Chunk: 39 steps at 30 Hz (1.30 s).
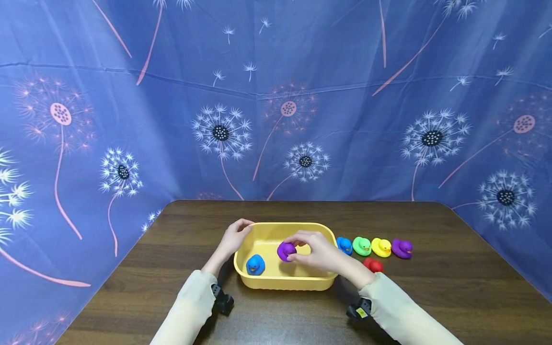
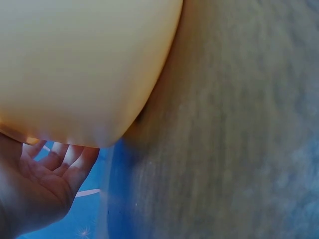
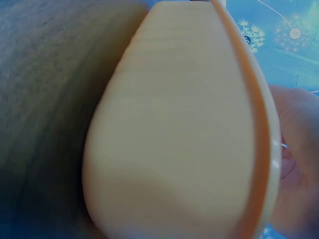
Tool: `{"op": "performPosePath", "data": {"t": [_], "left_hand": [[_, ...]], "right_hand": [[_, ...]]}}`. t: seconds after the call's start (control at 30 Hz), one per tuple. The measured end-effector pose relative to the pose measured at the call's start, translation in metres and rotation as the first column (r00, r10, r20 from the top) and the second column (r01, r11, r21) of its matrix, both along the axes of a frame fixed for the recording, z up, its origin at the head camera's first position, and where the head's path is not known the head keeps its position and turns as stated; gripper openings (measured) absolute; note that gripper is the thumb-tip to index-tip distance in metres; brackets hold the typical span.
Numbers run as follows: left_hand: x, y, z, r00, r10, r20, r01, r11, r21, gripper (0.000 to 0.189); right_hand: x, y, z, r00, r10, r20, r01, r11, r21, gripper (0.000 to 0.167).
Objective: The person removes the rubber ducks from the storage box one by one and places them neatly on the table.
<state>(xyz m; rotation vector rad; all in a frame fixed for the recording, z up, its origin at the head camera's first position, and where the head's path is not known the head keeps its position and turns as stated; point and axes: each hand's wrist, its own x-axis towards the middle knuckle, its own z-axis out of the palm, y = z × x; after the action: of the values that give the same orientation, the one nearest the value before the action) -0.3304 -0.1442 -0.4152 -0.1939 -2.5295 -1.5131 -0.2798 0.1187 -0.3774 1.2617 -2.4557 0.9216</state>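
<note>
My right hand (image 1: 318,250) pinches a purple rubber duck (image 1: 284,252) between thumb and fingers, over the inside of a yellow plastic tub (image 1: 286,283). At the tub's left end, my left hand (image 1: 234,236) holds the rim. The left wrist view has that hand (image 2: 47,186) against the tub's outer wall (image 2: 84,74), the thumb partly hidden. A blue rubber duck (image 1: 255,265) sits inside the tub at the front left. In the right wrist view the tub's side (image 3: 174,119) hides the duck and much of my right hand (image 3: 299,164).
Right of the tub, a row holds a blue duck (image 1: 344,246), a green duck (image 1: 362,246), a yellow duck (image 1: 381,247) and a purple duck (image 1: 402,249). A red duck (image 1: 373,265) lies nearer, partly behind my right forearm. Patterned blue cloth (image 1: 267,96) hangs behind the wooden table (image 1: 142,297).
</note>
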Motion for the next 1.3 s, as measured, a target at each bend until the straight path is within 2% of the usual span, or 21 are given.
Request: {"op": "performPosePath", "data": {"t": [0.23, 0.5, 1.03, 1.3], "left_hand": [[-0.001, -0.001, -0.002, 1.000, -0.001, -0.013, 0.001, 1.000, 0.006, 0.019], [0.001, -0.003, -0.002, 1.000, 0.000, 0.001, 0.000, 1.000, 0.018, 0.018], [-0.001, 0.000, 0.000, 1.000, -0.006, -0.026, 0.006, 1.000, 0.012, 0.018], [0.000, -0.002, 0.000, 1.000, -0.009, -0.013, 0.009, 1.000, 0.009, 0.019]], "right_hand": [[-0.001, 0.010, 0.005, 1.000, 0.011, -0.009, -0.011, 1.000, -0.018, 0.033], [-0.001, 0.019, 0.004, 0.999, 0.002, -0.035, -0.003, 1.000, -0.024, 0.033], [0.006, 0.038, 0.010, 0.998, -0.050, -0.039, 0.050, 0.999, 0.000, 0.032], [0.009, 0.048, 0.013, 0.996, -0.086, -0.034, 0.086, 0.996, 0.015, 0.031]]}}
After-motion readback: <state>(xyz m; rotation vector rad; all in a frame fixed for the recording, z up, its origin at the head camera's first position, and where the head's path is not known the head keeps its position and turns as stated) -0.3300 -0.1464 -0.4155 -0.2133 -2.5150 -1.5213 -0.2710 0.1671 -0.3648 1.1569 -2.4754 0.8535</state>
